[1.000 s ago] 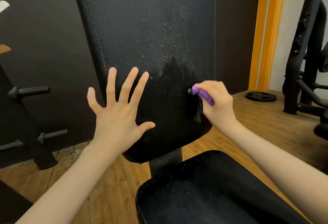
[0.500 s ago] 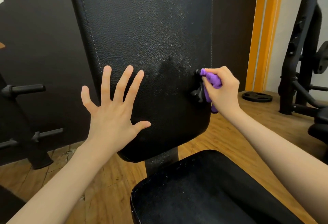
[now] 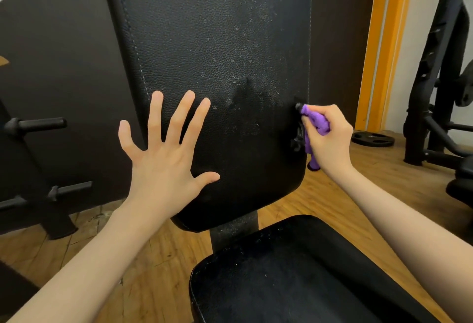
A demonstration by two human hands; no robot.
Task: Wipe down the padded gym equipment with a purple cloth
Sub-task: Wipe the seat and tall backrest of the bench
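We have the purple cloth (image 3: 316, 124) bunched into a wad in our right hand (image 3: 329, 138), fingers curled tight round it, and pressed against the right edge of the upright back pad (image 3: 204, 54). Our left hand (image 3: 165, 153) has its fingers spread wide, in front of the pad's lower left part; we cannot tell whether the palm touches it. The cloth looks soft, light and limp, with a tail hanging below the fist, so we judge it best held as a thick wad in the palm, not by a corner. The pad's textured cover looks firm and slightly grippy; pale dust speckles its upper right part, while a darker cleaned patch sits just left of the cloth. The near seat pad (image 3: 294, 271) also shows specks, so most of the wiping seems left to do.
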